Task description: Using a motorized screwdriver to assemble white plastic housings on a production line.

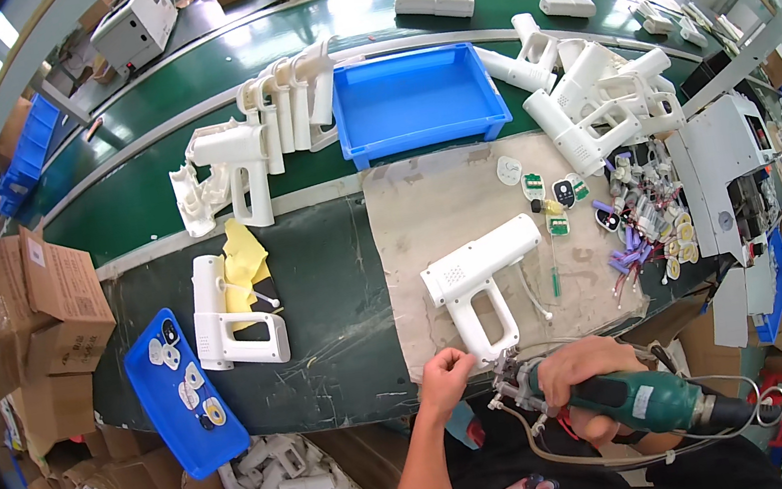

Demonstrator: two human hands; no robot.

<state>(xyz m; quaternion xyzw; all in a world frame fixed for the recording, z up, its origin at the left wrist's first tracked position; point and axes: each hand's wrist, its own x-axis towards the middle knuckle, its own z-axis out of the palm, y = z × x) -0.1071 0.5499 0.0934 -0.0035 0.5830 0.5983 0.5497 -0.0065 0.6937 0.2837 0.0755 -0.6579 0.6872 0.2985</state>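
My right hand is wrapped round a green corded power tool with metal fittings and a hose at its front end. The tool's front points left, close to the handle end of a white gun-shaped housing. That housing lies on a beige mat, its looped handle toward me and a thin white cable beside it. My left hand is closed at the mat's near edge, just left of the handle end. Its fingertips are pressed together, and what they hold, if anything, is too small to make out.
A blue bin stands beyond the mat between white housings. Wired parts are heaped at the right. On the left are another white housing, a yellow cloth and a blue tray with small round parts. Cardboard boxes stand farther left.
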